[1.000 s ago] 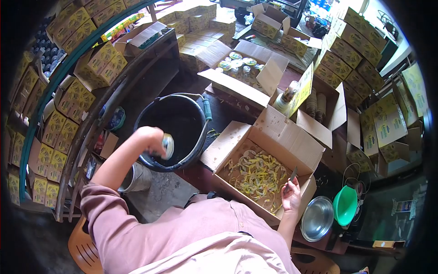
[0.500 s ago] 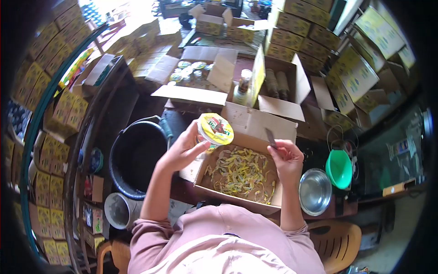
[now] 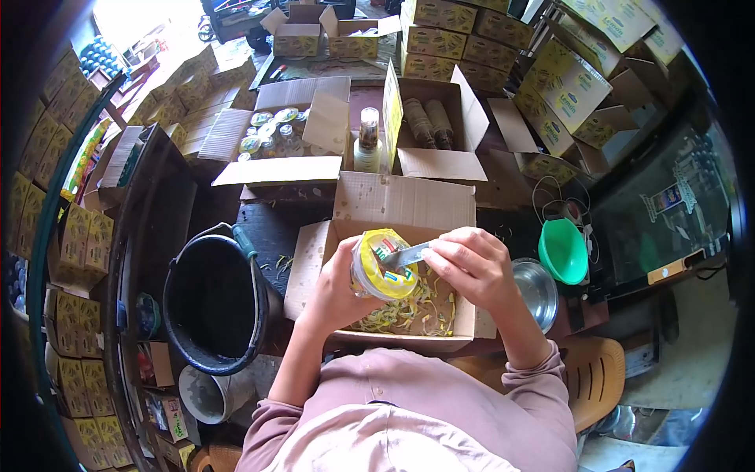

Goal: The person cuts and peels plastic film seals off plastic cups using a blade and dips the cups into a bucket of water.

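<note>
My left hand (image 3: 330,293) is wrapped round a clear plastic cup (image 3: 363,285), its yellow printed lid film (image 3: 399,285) tilted up towards me. In my right hand (image 3: 476,266) is a flat metal blade (image 3: 409,255), pinched near its end and lying against the lid film. Whether it is cutting cannot be made out. Both hands are over an open cardboard box (image 3: 308,263), where curled yellow strips of trimmed film (image 3: 429,313) lie on the bottom.
Beyond the box stand a carton of lidded cups (image 3: 271,130), a bottle (image 3: 367,145) and a carton with two wrapped rolls (image 3: 429,124). At left is a black bucket (image 3: 174,315); at right are a metal bowl (image 3: 536,291) and a green basin (image 3: 563,252). Stacked cartons line both sides.
My right hand has brought the blade leftward onto the lid film. The cup has moved lower, nearer my body, in my left hand. The camera view has shifted too.
</note>
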Available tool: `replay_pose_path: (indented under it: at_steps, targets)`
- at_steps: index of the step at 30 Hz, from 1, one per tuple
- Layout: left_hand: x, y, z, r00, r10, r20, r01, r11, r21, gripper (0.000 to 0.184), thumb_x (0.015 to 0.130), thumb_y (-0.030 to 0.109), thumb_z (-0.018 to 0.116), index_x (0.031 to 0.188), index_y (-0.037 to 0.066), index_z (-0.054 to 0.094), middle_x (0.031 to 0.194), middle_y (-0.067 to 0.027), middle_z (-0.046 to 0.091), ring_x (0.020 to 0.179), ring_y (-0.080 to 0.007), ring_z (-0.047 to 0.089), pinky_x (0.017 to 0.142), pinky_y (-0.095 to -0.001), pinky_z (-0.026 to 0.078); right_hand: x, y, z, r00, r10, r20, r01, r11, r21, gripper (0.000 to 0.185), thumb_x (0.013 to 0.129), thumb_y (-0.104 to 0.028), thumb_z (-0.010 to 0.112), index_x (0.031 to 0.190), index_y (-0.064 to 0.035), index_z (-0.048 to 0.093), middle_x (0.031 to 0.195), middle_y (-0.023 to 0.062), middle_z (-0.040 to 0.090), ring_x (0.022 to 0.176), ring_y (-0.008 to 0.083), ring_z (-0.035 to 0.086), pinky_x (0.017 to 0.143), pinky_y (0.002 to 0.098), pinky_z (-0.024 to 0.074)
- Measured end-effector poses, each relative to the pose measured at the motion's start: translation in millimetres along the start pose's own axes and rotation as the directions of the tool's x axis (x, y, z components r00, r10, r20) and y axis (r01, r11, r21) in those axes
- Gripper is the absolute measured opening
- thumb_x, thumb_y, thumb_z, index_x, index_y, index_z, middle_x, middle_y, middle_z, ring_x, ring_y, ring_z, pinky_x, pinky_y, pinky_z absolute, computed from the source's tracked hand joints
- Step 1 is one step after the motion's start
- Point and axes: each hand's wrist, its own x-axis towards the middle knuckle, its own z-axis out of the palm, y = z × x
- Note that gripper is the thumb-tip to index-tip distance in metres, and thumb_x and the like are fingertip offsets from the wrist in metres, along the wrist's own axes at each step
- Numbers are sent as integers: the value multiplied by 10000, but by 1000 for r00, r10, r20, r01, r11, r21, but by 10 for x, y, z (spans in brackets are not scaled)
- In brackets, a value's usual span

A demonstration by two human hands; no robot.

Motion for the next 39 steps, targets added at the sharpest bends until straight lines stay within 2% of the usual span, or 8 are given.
replay_pose_path:
  at_steps: [3,10,18,21,25,28,31,39]
  targets:
    - [28,63,-36,991,136,12,-137,987,88,697,562,138,785,1134,10,407,1045,-148,531,965,-277,547,830,-336,438,17,21,21,1000,-25,-14,25,999,22,168,621,-88,638,785,-54,648,796,28,607,747,163,590,617,276,496]
    - [1,134,-64,998,57,34,-57,998,2,699,563,136,774,1143,11,404,1035,-148,539,969,-276,550,840,-328,434,27,35,71,995,-71,-64,74,996,55,149,646,-101,622,784,-51,642,787,26,600,749,140,599,701,287,519]
    - [-6,2,-2,992,57,117,-58,998,2,733,567,131,761,1166,11,356,1028,-154,546,975,-266,551,854,-328,425,-2,-12,132,994,-30,-106,41,994,101,150,629,-93,659,773,-54,647,762,36,619,727,150,609,673,294,529]
    - [-3,-68,31,982,121,143,-115,992,-50,731,577,135,753,1169,6,344,1036,-144,531,972,-242,538,864,-317,412,-14,-36,152,994,-14,-108,28,991,131,144,635,-80,661,775,-51,649,751,38,627,720,153,612,662,297,532]
    - [-8,-97,105,980,107,165,-76,981,-180,724,591,146,750,1171,-1,343,1044,-126,507,974,-213,512,876,-306,395,0,-75,146,993,25,-113,-5,985,170,154,643,-32,659,796,-34,648,743,42,631,690,155,617,651,293,534]
    - [6,-106,113,977,106,184,-53,961,-272,717,595,153,750,1170,-3,350,1049,-122,496,979,-204,502,880,-304,388,-92,-43,215,990,33,-134,-8,982,187,308,624,-75,669,926,-24,633,784,63,636,680,160,617,650,273,525]
    - [15,-119,93,974,149,170,-104,962,-251,713,595,156,752,1168,-5,360,1054,-122,490,982,-200,498,882,-303,386,-104,-48,222,975,84,-204,-38,974,222,354,626,-61,657,967,20,605,812,87,644,658,168,614,624,281,529]
    - [27,-90,80,956,197,218,-126,945,-301,695,601,135,743,1174,0,373,1052,-101,471,978,-180,480,878,-294,376,-104,-50,168,984,85,-156,-47,971,235,438,630,-56,627,1047,64,563,834,88,632,687,167,604,630,293,521]
